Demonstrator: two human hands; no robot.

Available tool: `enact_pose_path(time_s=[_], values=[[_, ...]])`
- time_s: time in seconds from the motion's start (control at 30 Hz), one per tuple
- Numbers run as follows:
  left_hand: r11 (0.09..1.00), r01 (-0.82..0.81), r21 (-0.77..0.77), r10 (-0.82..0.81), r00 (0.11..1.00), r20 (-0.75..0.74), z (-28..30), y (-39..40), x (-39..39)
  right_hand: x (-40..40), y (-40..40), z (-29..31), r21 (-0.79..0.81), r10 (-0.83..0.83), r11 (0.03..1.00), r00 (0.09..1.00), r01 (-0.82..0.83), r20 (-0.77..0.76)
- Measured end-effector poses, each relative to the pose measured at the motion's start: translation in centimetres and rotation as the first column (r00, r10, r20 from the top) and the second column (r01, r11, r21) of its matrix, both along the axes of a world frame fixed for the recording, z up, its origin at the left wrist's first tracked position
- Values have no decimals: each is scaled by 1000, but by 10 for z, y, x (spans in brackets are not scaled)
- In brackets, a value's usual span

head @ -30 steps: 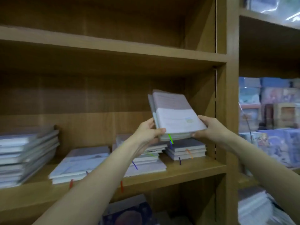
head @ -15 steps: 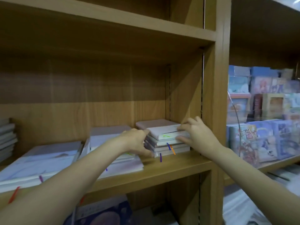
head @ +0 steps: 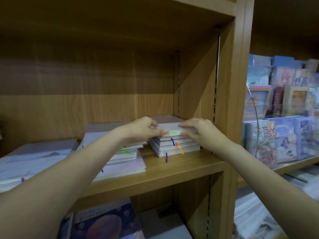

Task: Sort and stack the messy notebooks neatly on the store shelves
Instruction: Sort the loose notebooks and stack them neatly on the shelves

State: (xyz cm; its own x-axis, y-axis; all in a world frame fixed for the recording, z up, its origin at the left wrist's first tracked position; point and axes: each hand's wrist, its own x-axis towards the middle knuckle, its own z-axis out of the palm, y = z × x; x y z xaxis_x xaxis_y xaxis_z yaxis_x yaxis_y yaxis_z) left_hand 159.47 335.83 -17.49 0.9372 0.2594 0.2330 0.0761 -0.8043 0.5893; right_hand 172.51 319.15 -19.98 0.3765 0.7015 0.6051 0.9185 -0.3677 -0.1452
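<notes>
Notebooks (head: 174, 144) stacked at the right end of a wooden shelf (head: 172, 171), close beside the upright side panel (head: 224, 100). Topmost notebook (head: 170, 126) gripped at both ends: left hand (head: 141, 130) curled over its left edge, fingers (head: 153, 124) on the cover and thumb at the front edge; right hand (head: 198, 131) clasping the right end the same way, fingers (head: 187, 124) bent over the top. Ribbon markers in green, blue and orange hanging from the stack's front. Just to the left, a second, wider pile (head: 120, 156), partly hidden behind the left forearm, and a third pile (head: 34, 161) farther left on the same shelf. Below, a dark purple cover (head: 103, 223) on the lower shelf. To the right, illustrated books (head: 283, 104) in a neighbouring bay.
</notes>
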Motion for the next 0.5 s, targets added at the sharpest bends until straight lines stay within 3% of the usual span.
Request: enact_pose_path(time_s=[0.23,0.3,0.4,0.5], values=[[930,-219,295,156,962,223,-2,-4,2,8,9,-20,220,-25,975,991,-4,130],[965,-168,203,121,967,225,-3,-2,0,7,8,-24,250,-16,968,992,-17,126],[991,-60,-122,82,980,184,-1,0,-4,5,4,-28,254,4,967,994,-33,114],[983,-64,-174,95,980,177,0,6,-6,4,1,-31,223,10,974,995,-33,104]])
